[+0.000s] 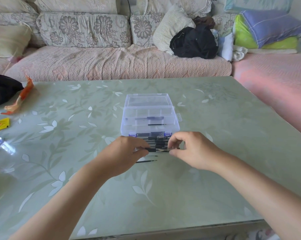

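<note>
the pen (159,149) runs crosswise between left fingers (139,144) and right fingers (176,138), both sets curled and pinching its ends.

Home living room: floral-cushioned sofa (97,49), folded bedding (267,30), low table (215,153) with leaf-patterned cover.

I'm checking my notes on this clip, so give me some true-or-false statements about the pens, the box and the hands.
1. The left hand and the right hand pinch one pen between them. True.
2. The clear box is closed. False: its lid lies open, folded back.
3. The box holds nothing. False: a second pen and a thin refill lie in it.
4. A row of pens lies on the table between the box and the hands. True.
</note>
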A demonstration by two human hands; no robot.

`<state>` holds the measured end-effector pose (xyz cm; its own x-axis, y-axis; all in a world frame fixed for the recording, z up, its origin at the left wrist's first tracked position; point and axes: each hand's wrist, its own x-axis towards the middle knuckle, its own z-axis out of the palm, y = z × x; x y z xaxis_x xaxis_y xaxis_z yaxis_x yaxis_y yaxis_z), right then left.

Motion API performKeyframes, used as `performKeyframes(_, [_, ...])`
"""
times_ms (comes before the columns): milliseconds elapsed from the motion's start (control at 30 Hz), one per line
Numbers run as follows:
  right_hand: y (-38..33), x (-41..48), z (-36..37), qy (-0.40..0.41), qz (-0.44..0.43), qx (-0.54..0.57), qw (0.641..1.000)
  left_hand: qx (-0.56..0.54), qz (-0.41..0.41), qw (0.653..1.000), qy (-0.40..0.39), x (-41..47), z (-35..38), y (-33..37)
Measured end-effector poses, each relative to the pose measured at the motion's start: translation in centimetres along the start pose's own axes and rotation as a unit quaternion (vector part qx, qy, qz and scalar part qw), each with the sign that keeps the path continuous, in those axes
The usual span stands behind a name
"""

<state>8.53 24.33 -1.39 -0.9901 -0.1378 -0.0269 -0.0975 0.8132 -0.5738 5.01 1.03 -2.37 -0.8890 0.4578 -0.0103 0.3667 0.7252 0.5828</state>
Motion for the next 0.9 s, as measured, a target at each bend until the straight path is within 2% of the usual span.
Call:
performKeyframes(433, [-0.5,0.2,0.5,0.016,0.004,0.018,1.000,-0.003,-0.007,1.000,0.002,0.1,-0.2,-0.2])
performKeyframes(767, [-1.0,0.2,1.4,0.007,-0.028,0.055,0.998,-0.019,0.010,1.000,-0.022,0.0,0.2,0.1])
performKeyframes(900, [-0.7,0.5,1.4,0.041,-0.046,-0.007,0.998,-0.006,0.016,1.000,-0.014,0.1,0.0,-0.2])
